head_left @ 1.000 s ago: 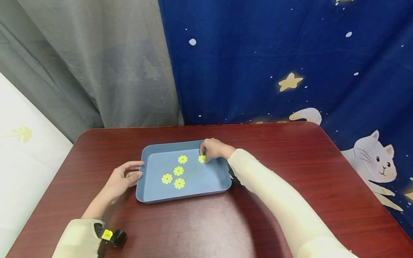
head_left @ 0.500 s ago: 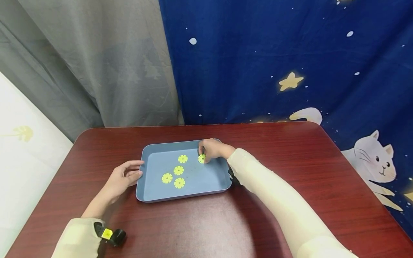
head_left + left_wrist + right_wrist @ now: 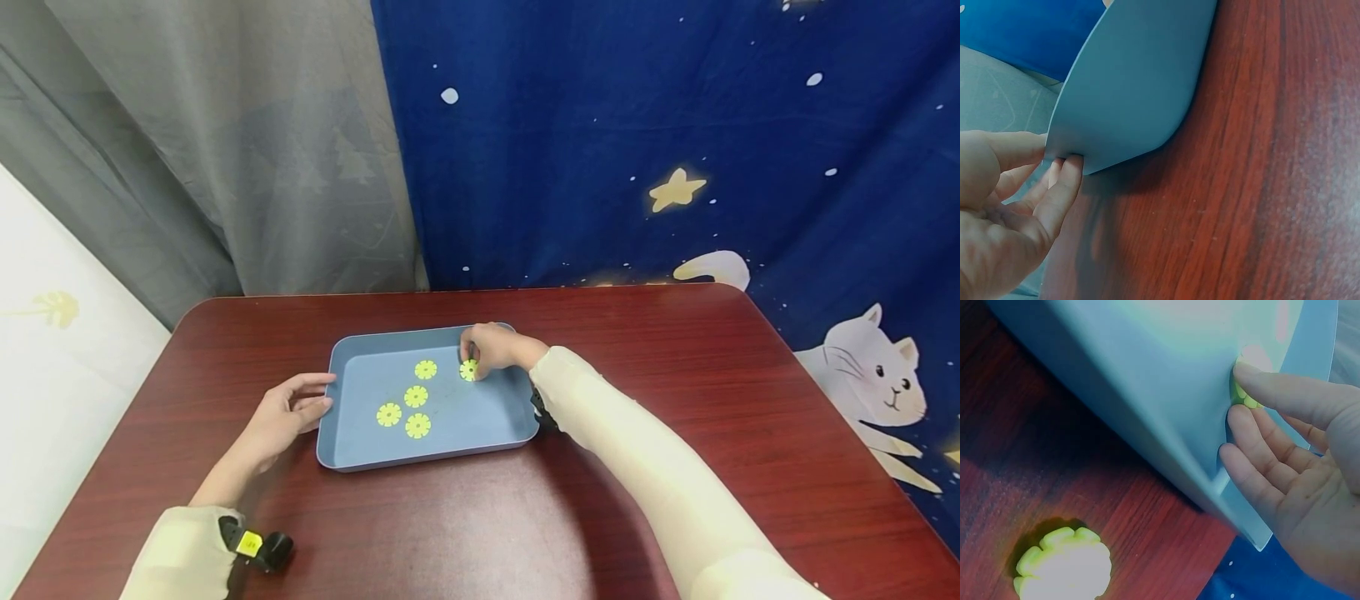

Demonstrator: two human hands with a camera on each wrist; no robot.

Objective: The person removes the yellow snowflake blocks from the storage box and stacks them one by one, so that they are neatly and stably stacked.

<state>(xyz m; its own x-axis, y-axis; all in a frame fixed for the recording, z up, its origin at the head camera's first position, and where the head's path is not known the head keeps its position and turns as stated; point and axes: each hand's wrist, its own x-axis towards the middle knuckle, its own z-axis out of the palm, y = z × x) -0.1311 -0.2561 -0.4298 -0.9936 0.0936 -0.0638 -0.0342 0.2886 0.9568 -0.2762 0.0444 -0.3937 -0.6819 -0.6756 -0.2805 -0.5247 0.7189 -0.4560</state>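
My right hand (image 3: 493,345) reaches into the blue-grey tray (image 3: 360,454) near its far right corner. Its thumb and fingers pinch a yellow, notched snowflake building disc (image 3: 468,370); the same disc (image 3: 1239,394) is partly covered by the thumb in the right wrist view. My left hand (image 3: 279,418) touches the tray's left wall with extended, loosely bent fingers. Up close in the left wrist view, the left hand's fingertips (image 3: 1074,164) lie against the tray wall (image 3: 1135,81). Several like discs lie flat in the tray, among them a front one (image 3: 417,426) and a back one (image 3: 425,369).
The tray stands on a reddish-brown wooden table (image 3: 480,525). In the right wrist view another yellow disc (image 3: 1066,565), overexposed, shows against the wood outside the tray. A grey curtain (image 3: 315,150) and a blue patterned curtain (image 3: 562,150) hang behind the table.
My right hand and the disc in its fingers have shifted very slightly left. The left hand, the tray and the other discs have stayed in place.
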